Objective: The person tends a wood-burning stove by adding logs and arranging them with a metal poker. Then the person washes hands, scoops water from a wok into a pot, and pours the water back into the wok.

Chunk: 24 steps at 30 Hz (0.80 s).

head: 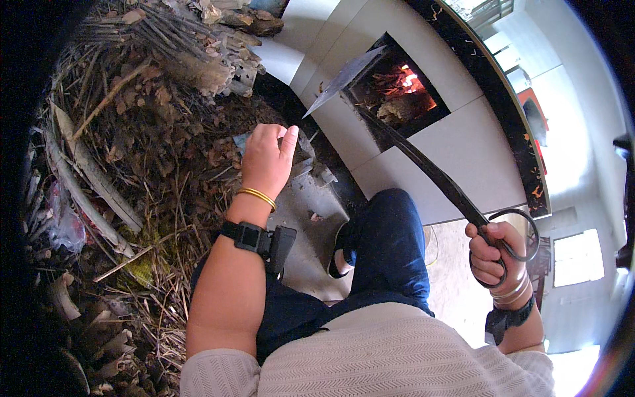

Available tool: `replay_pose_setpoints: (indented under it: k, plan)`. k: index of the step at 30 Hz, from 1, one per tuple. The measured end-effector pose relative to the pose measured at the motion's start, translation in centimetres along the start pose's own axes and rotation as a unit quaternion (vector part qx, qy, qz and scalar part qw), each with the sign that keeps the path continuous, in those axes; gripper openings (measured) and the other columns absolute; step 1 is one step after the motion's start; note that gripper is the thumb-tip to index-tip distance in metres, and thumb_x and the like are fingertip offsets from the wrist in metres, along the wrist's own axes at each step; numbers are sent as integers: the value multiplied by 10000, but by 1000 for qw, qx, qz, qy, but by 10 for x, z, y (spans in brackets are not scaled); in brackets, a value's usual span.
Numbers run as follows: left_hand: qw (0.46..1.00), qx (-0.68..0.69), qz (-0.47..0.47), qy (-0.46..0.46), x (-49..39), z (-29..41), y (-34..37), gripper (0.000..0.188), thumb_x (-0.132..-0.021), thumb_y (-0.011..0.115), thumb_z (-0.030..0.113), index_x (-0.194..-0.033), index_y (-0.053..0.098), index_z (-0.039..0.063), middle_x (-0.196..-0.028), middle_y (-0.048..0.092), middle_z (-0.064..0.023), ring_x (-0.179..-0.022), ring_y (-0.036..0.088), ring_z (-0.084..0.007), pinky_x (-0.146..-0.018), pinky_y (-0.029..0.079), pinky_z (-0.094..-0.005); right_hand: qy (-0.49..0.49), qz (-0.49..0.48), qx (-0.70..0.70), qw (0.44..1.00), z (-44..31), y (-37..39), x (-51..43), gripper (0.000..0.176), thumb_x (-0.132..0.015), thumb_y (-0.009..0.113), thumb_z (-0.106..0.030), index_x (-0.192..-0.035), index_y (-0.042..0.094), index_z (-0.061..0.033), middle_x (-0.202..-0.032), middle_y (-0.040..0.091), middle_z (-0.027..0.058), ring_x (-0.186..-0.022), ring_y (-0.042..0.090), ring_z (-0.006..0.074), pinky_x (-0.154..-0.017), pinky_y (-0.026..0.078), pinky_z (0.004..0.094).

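Note:
My right hand [496,253] grips the looped handles of long dark metal fire tongs [426,166]. The tongs' far end reaches into the lower edge of the square stove opening [397,99], where wood burns with orange flames [411,82]. A thin metal plate [345,79] stands out at an angle along the opening's left side. My left hand [269,154] is raised below that plate, apart from it, with the thumb up and the other fingers curled; whether it holds anything small is hidden.
Dry leaves and twigs [163,124], bundled sticks [163,30] and split wood [94,168] heap up on the left. The white tiled stove front [461,144] has a black counter edge [526,114]. A clear plastic bag [67,223] lies among the wood.

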<state>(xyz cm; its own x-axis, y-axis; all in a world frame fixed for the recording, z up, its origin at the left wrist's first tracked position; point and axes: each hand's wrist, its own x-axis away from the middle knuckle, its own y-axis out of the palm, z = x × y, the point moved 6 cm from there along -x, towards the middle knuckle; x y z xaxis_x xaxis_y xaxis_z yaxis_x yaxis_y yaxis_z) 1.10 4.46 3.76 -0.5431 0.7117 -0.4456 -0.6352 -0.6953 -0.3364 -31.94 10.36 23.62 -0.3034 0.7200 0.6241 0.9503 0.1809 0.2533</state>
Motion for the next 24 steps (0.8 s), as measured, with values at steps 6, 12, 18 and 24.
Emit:
replay_pose_setpoints:
  k: [6, 12, 18, 24]
  plan:
    - [1000, 7, 1, 3, 1, 1, 3, 355, -908, 541, 371, -832, 572, 26, -863, 565, -143, -841, 540, -342, -750, 442, -436, -21, -8, 5, 1000, 0, 0, -1, 310, -907, 391, -256, -991, 507, 19, -504, 303, -52, -316, 232, 47, -275, 204, 204]
    - [1000, 1, -5, 15, 2, 2, 6, 350, -910, 541, 358, -824, 566, 20, -850, 565, -140, -826, 539, -342, -744, 440, -436, 0, 41, 97, 994, 2, -5, -26, 205, -856, 464, -240, -931, 519, -57, -514, 320, -49, -340, 255, 70, -315, 212, 226]
    - [1000, -6, -13, 9, 4, 2, 7, 342, -912, 537, 350, -825, 565, 21, -852, 564, -144, -824, 539, -347, -743, 438, -433, -35, 35, 124, 991, 33, 5, -81, 232, -854, 555, -298, -727, 453, -132, -511, 340, -45, -352, 305, 89, -327, 228, 250]
    - [1000, -15, -18, 16, 6, 0, 6, 343, -920, 529, 346, -832, 568, 16, -848, 563, -143, -804, 546, -331, -728, 445, -414, -120, 45, 117, 985, 64, 41, -137, 262, -874, 529, -288, -688, 412, -146, -531, 356, -14, -374, 357, 125, -347, 288, 286]
